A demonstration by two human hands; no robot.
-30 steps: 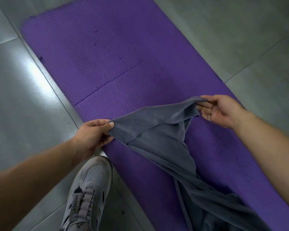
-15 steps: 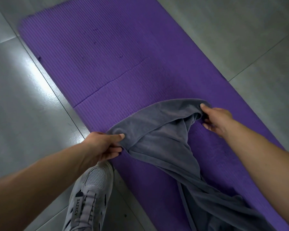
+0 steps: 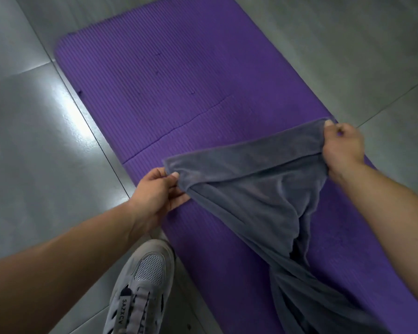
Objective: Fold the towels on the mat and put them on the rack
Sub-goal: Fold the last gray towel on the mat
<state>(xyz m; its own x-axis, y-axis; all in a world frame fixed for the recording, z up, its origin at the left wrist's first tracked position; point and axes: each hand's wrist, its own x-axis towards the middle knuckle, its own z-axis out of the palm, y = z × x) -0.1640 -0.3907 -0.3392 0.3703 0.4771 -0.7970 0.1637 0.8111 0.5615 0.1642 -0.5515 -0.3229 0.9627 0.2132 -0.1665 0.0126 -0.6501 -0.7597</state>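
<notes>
A grey towel (image 3: pixel 258 189) is held up over the near half of the purple mat (image 3: pixel 169 88). My left hand (image 3: pixel 158 194) pinches one corner at the mat's left edge, thumb on top of the cloth. My right hand (image 3: pixel 342 147) grips the opposite corner in a fist near the mat's right edge. The top edge is stretched fairly taut between both hands. The rest of the towel hangs down twisted and trails off toward the bottom right, bunched on the mat. No rack is in view.
Grey floor tiles (image 3: pixel 34 141) surround the mat, with a bright glare patch to the left. My grey mesh sneaker (image 3: pixel 143 285) stands on the floor right beside the mat's near left edge.
Both hands have drawn apart, the right one out toward the mat's right edge, pulling the towel's top edge taut where it was slack. The right hand now grips in a fist.
</notes>
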